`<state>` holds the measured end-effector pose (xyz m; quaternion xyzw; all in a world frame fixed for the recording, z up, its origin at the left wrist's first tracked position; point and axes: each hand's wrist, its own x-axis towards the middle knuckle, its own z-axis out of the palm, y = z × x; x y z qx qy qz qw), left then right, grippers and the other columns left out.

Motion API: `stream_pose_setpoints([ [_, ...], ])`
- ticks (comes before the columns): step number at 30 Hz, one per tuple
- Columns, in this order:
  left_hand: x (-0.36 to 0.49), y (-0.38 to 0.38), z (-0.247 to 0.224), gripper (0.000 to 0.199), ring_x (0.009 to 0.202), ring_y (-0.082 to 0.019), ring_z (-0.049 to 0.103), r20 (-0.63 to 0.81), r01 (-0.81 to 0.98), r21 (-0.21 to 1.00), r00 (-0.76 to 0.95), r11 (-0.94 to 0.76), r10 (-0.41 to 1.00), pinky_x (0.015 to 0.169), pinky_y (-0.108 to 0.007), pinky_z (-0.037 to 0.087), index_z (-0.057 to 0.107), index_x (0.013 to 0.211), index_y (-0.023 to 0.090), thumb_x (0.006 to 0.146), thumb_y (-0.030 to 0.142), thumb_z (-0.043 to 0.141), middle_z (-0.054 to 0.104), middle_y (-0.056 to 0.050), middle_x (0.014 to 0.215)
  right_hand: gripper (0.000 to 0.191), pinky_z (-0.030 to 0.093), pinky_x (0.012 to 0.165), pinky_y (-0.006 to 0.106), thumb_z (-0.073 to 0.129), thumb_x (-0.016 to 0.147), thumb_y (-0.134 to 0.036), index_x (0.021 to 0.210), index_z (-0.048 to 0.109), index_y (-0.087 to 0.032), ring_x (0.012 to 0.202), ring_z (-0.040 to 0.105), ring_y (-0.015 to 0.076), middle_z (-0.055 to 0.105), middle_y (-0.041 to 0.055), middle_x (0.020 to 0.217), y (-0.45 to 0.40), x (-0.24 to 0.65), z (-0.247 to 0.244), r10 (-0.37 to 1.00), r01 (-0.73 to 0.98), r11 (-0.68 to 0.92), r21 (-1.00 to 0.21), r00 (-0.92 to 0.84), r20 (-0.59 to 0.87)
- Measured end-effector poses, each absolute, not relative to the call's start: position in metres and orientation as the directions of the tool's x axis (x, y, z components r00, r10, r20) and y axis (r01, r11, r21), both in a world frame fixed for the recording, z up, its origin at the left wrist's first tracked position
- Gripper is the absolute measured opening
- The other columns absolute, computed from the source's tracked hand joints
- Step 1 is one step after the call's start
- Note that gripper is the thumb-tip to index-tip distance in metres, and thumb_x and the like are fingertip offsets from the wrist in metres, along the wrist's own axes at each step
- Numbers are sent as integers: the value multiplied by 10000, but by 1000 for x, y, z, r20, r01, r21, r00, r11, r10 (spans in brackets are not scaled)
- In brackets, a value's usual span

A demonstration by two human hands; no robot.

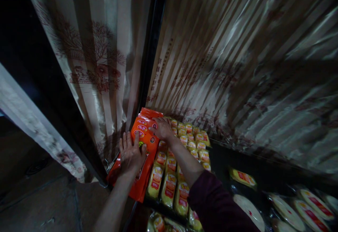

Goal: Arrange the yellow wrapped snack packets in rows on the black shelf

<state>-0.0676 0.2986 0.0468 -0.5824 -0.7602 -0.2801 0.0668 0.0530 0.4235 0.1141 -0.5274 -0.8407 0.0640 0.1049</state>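
My left hand [130,157] lies flat with its fingers apart on the orange plastic bags [142,123], which are printed with oval labels. The bags seem to lie in a stack at the left end of a dark shelf. At their upper right edge rests my right hand [161,128], palm down and fingers stretched out. Beside the bags, under my right forearm, stand rows of small yellow packaged cakes [169,188] with red and white labels. My right arm hides part of these rows.
Printed beige curtains [105,49] hang at the left and back, with a dark post [153,42] between them. One loose yellow pack [242,177] lies on the dark shelf [221,158]. Several wrapped round flat packs [249,211] are at the lower right. Floor tiles [60,204] show lower left.
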Motion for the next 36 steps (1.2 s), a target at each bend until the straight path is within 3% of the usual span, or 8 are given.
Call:
stream_pose_setpoints([
  [4, -67, 299, 46, 542, 1342, -365, 358, 451, 921, 347, -327, 174, 831, 1089, -531, 284, 522, 1325, 121, 838, 359, 506, 463, -221, 1391, 493, 240, 1060, 442, 562, 828, -477, 1235, 548, -200, 1310, 345, 286, 483, 120, 1367, 429, 51, 117, 923, 893, 384, -234, -362, 131],
  [9, -65, 302, 41, 534, 1338, -359, 366, 487, 919, 356, -335, 167, 807, 1086, -535, 288, 527, 1319, 117, 837, 347, 501, 461, -215, 1395, 427, 230, 1066, 476, 559, 835, -466, 1180, 538, -216, 1167, 522, 256, 609, 96, 1193, 437, 47, 121, 935, 895, 351, -276, -348, 62],
  [14, -65, 305, 37, 534, 1335, -369, 366, 514, 915, 363, -352, 174, 782, 1075, -543, 300, 539, 1305, 110, 833, 356, 504, 477, -218, 1380, 402, 330, 1024, 343, 539, 875, -316, 1252, 501, -182, 1163, 540, 214, 609, 93, 1225, 442, 39, 122, 907, 849, 421, -320, -405, 118],
  [19, -65, 305, 38, 506, 1346, -357, 354, 520, 913, 376, -348, 157, 780, 1081, -542, 291, 547, 1293, 103, 854, 343, 474, 469, -220, 1387, 278, 389, 945, 286, 439, 919, -237, 1085, 650, -167, 1067, 579, 191, 656, 91, 1102, 445, 29, 120, 925, 891, 379, -251, -365, 105],
  [24, -65, 305, 37, 514, 1345, -364, 355, 542, 927, 349, -321, 139, 777, 1074, -544, 306, 545, 1297, 104, 848, 346, 484, 460, -221, 1394, 302, 340, 1013, 372, 484, 899, -329, 1127, 646, -212, 1210, 477, 245, 606, 92, 1235, 448, 27, 113, 959, 935, 271, -228, -241, 151],
  [28, -64, 304, 36, 522, 1353, -368, 340, 548, 923, 356, -334, 147, 767, 1081, -547, 299, 550, 1291, 107, 828, 343, 512, 468, -212, 1390, 359, 379, 976, 388, 422, 920, -364, 1162, 619, -185, 1174, 526, 264, 628, 126, 1207, 452, 26, 112, 979, 959, 184, -216, -159, 125],
  [33, -63, 303, 39, 526, 1360, -359, 331, 525, 921, 360, -330, 147, 784, 1090, -544, 290, 522, 1319, 111, 833, 313, 506, 434, -211, 1418, 327, 419, 932, 307, 410, 919, -227, 1168, 618, -187, 1090, 601, 220, 667, 105, 1156, 458, 21, 115, 970, 946, 242, -216, -230, 82],
  [36, -62, 303, 42, 522, 1368, -360, 316, 505, 914, 376, -342, 154, 792, 1098, -543, 279, 521, 1322, 116, 835, 305, 510, 433, -211, 1419, 325, 403, 967, 315, 400, 928, -232, 1149, 635, -195, 1103, 587, 221, 661, 96, 1163, 458, 18, 113, 963, 944, 262, -203, -241, 122],
])
